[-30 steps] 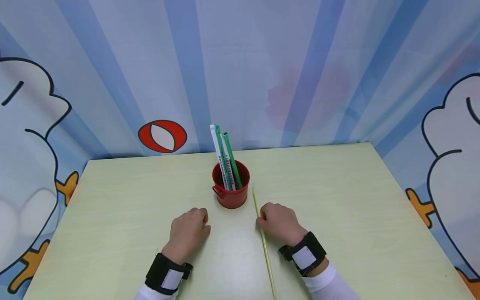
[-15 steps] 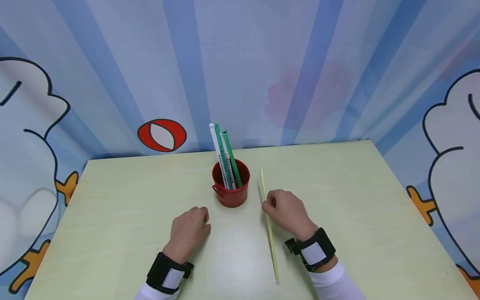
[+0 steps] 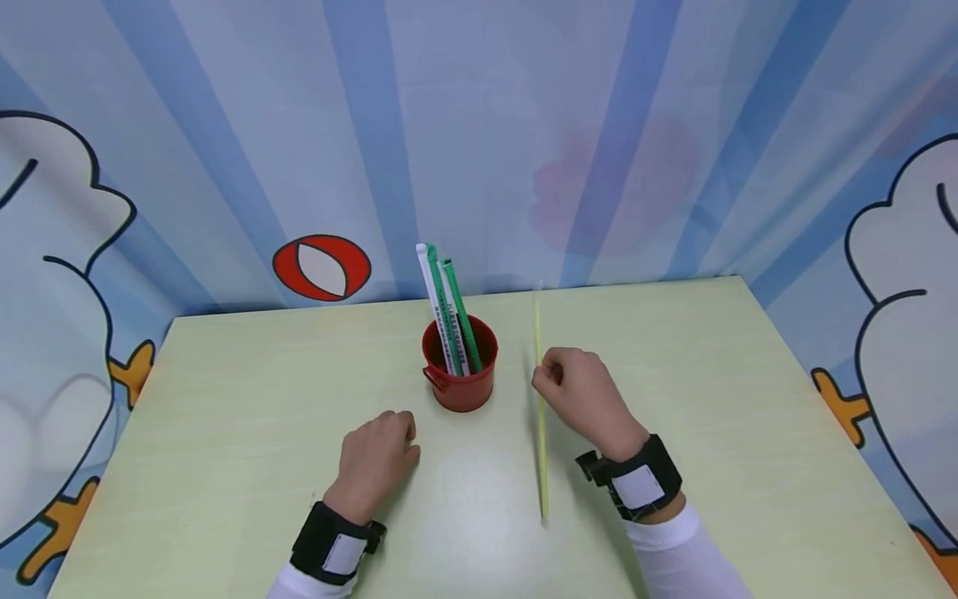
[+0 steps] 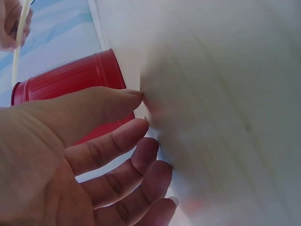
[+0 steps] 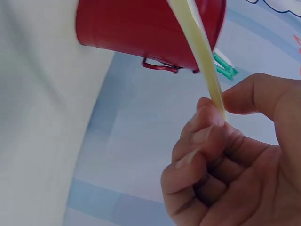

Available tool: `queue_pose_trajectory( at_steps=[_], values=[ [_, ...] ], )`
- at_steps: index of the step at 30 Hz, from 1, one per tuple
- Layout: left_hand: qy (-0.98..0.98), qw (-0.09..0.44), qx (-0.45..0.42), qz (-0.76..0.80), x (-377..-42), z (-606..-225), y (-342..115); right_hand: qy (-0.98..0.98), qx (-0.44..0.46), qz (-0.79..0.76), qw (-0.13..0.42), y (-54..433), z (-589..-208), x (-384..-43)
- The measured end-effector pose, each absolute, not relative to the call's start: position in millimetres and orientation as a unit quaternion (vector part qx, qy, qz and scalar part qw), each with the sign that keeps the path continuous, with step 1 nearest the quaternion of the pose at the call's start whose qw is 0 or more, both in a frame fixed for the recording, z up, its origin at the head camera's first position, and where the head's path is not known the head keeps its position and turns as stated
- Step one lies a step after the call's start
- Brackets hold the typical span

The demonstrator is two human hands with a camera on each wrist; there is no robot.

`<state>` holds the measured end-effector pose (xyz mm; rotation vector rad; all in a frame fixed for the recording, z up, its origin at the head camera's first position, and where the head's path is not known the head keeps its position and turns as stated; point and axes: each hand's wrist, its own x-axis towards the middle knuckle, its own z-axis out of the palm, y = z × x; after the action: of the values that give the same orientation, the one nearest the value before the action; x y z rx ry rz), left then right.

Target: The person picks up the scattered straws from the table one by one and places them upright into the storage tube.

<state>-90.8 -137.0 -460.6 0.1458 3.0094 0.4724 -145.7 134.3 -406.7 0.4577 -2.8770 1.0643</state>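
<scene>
My right hand (image 3: 587, 395) pinches a long, thin pale-yellow drinking straw (image 3: 542, 474) near its middle, between thumb and forefinger. Held close over the table, the straw points lengthwise away from me, to the right of a small red bucket (image 3: 462, 396). The right wrist view shows the other right-hand fingers (image 5: 181, 176) loosely curled, and the straw crossing in front of the bucket. My left hand (image 3: 374, 462) rests on the table in front of the bucket, to its left. Its fingers (image 4: 134, 165) are loosely bent with nothing in them, fingertips at the tabletop.
Several slim green and white sticks (image 3: 452, 324), some with printing, stand in the bucket and lean left. The pale wooden table (image 3: 262, 391) ends at a blue striped curtain (image 3: 479, 150) with cartoon figures at both sides.
My right hand has moved forward and a little to the right with the straw, and the straw now stands straighter, its near end farther from me. My left hand has stayed in place.
</scene>
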Motion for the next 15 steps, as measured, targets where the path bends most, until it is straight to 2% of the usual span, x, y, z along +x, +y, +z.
queue_pose_trajectory(
  at_steps=[15],
  values=[
    [0.986, 0.044, 0.045, 0.153, -91.6, -462.9, -137.0, -0.917, 0.164, 0.346, 0.111, 132.5, -355.4, -162.4]
  ],
)
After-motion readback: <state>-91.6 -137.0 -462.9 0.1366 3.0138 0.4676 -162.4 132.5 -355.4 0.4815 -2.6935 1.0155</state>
